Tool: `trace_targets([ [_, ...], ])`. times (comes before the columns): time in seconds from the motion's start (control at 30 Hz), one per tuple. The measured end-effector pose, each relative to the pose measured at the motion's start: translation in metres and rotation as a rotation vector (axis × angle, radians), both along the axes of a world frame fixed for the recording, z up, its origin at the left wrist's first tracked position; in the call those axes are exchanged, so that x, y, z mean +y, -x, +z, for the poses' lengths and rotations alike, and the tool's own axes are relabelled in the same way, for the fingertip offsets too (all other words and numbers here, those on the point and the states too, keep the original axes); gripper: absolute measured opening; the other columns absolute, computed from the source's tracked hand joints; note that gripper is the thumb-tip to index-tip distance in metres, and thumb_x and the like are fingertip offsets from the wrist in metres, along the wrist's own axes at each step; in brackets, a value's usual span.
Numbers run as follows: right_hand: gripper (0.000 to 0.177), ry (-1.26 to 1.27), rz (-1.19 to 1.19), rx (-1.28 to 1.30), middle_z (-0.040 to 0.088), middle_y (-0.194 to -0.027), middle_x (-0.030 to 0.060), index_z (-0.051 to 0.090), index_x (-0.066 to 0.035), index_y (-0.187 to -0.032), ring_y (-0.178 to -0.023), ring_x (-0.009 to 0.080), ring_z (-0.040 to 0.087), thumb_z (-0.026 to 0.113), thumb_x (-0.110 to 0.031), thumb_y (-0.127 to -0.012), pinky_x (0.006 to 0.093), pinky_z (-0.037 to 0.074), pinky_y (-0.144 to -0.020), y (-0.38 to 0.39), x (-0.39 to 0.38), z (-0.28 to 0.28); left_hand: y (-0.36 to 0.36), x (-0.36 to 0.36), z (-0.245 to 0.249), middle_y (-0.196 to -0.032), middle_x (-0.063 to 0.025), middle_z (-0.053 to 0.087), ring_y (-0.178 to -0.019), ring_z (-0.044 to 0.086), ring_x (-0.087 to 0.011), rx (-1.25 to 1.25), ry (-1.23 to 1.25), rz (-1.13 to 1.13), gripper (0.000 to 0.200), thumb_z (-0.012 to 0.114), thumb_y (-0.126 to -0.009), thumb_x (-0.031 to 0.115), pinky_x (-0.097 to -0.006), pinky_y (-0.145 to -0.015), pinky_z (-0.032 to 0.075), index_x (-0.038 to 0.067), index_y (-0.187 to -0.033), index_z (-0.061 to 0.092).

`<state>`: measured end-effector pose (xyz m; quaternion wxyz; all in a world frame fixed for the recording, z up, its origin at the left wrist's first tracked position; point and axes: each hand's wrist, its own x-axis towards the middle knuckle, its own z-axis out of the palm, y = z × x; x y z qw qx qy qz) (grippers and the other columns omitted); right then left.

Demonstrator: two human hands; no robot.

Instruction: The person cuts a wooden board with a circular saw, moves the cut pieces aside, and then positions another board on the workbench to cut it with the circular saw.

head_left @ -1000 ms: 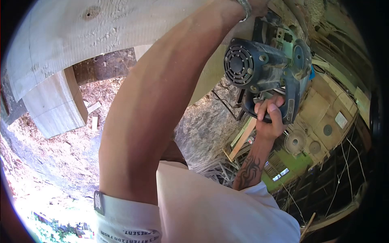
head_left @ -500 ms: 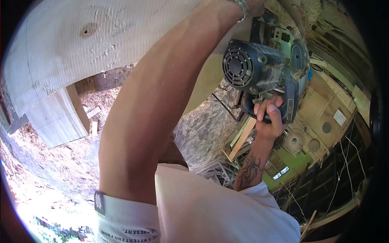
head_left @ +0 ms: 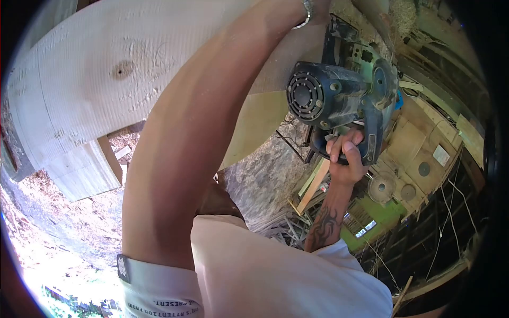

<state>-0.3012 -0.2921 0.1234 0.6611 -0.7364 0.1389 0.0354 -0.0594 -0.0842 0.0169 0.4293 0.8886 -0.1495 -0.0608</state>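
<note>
My right hand is closed around the rear handle of a dusty dark circular saw. The saw's round motor housing faces left, and its guard is on the right. A wide pale wooden board with a knot spans the upper left, beside the saw. My left arm stretches across the board. Beyond a bracelet, my left hand is cut off at the top edge, near the saw's front, and its fingers are hidden.
Below the board's left part is a wooden block. Sawdust and scraps cover the ground. At the right are a fan, wooden panels and hanging cords. A yellowish board lies between my left arm and the saw.
The wide board appears lower in the view. The saw and my right hand have shifted slightly down and left, with the hand still round the handle. My left wrist appears further left.
</note>
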Motion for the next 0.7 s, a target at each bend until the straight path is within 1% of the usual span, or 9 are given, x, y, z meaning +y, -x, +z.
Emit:
trace_targets([
  [0.13, 0.022, -0.026, 0.019, -0.003, 0.050, -0.077, 0.0100, 0.048, -0.005, -0.100, -0.051, 0.0177, 0.050, 0.053, 0.005, -0.081, 0.0381, 0.045, -0.057, -0.004, -0.008, 0.000, 0.001, -0.002, -0.010, -0.091, -0.0246, 0.070, -0.092, 0.069, -0.0391, 0.015, 0.071, 0.012, 0.017, 0.070, -0.071, 0.012, -0.0450, -0.083, 0.056, 0.001, -0.082, 0.073],
  [0.2, 0.022, -0.038, 0.024, 0.015, 0.050, -0.078, 0.0100, 0.048, -0.005, -0.100, -0.052, 0.0180, 0.051, 0.054, 0.005, -0.082, 0.0385, 0.045, -0.058, -0.005, -0.009, 0.001, 0.010, 0.004, -0.003, -0.089, -0.0249, 0.070, -0.090, 0.069, -0.0398, -0.008, 0.091, 0.024, 0.015, 0.070, -0.070, 0.012, -0.0452, -0.082, 0.056, 0.000, -0.080, 0.073],
  [0.3, 0.023, -0.047, 0.047, 0.013, 0.050, -0.081, 0.0099, 0.048, -0.006, -0.101, -0.054, 0.0183, 0.051, 0.055, 0.005, -0.082, 0.0387, 0.044, -0.059, -0.005, -0.011, 0.002, 0.003, 0.003, -0.011, -0.089, -0.0244, 0.070, -0.089, 0.069, -0.0396, 0.000, 0.128, -0.071, 0.015, 0.070, -0.070, 0.012, -0.0459, -0.082, 0.056, 0.001, -0.079, 0.073],
  [0.4, 0.024, -0.048, 0.042, 0.017, 0.050, -0.083, 0.0097, 0.047, -0.006, -0.102, -0.055, 0.0185, 0.051, 0.054, 0.005, -0.083, 0.0386, 0.043, -0.059, -0.005, -0.014, -0.002, 0.000, 0.008, -0.010, -0.087, -0.0237, 0.070, -0.088, 0.069, -0.0385, 0.056, 0.237, -0.063, 0.015, 0.070, -0.069, 0.011, -0.0451, -0.081, 0.056, 0.002, -0.079, 0.074],
  [0.43, 0.024, -0.047, 0.037, 0.032, 0.049, -0.084, 0.0096, 0.047, -0.007, -0.102, -0.055, 0.0185, 0.051, 0.054, 0.005, -0.083, 0.0385, 0.042, -0.059, -0.001, -0.014, -0.001, 0.000, 0.009, -0.011, -0.087, -0.0236, 0.070, -0.088, 0.070, -0.0379, 0.070, 0.260, -0.111, 0.015, 0.070, -0.068, 0.011, -0.0444, -0.080, 0.056, 0.002, -0.080, 0.074],
  [0.5, 0.022, -0.028, 0.031, 0.043, 0.047, -0.079, 0.0070, 0.045, -0.007, -0.100, -0.054, 0.0178, 0.049, 0.056, 0.002, -0.084, 0.0378, 0.042, -0.060, 0.000, -0.009, 0.000, -0.005, 0.016, -0.009, -0.085, -0.0233, 0.070, -0.088, 0.070, -0.0368, 0.074, 0.288, -0.204, 0.017, 0.069, -0.067, 0.011, -0.0430, -0.079, 0.056, 0.003, -0.081, 0.075],
  [0.53, 0.021, -0.023, 0.027, 0.040, 0.046, -0.077, 0.0057, 0.045, -0.008, -0.099, -0.053, 0.0174, 0.048, 0.057, 0.001, -0.084, 0.0375, 0.042, -0.061, -0.001, -0.007, 0.001, -0.006, 0.017, -0.009, -0.084, -0.0234, 0.070, -0.087, 0.070, -0.0363, 0.083, 0.322, -0.199, 0.018, 0.068, -0.067, 0.010, -0.0423, -0.078, 0.056, 0.003, -0.081, 0.076],
  [0.6, 0.021, -0.033, 0.030, 0.049, 0.047, -0.077, 0.0057, 0.044, -0.008, -0.099, -0.053, 0.0175, 0.048, 0.057, 0.001, -0.084, 0.0376, 0.042, -0.062, -0.002, -0.007, 0.003, -0.003, 0.017, -0.010, -0.082, -0.0236, 0.070, -0.085, 0.071, -0.0353, 0.111, 0.396, -0.188, 0.019, 0.067, -0.066, 0.010, -0.0409, -0.077, 0.056, 0.003, -0.081, 0.076],
  [0.7, 0.021, -0.038, 0.037, 0.048, 0.047, -0.078, 0.0058, 0.044, -0.008, -0.099, -0.054, 0.0175, 0.049, 0.057, 0.001, -0.085, 0.0375, 0.043, -0.063, -0.003, -0.011, 0.004, -0.007, 0.019, -0.011, -0.082, -0.0233, 0.070, -0.082, 0.071, -0.0347, 0.136, 0.399, -0.245, 0.021, 0.066, -0.065, 0.010, -0.0405, -0.075, 0.056, 0.003, -0.082, 0.076],
])
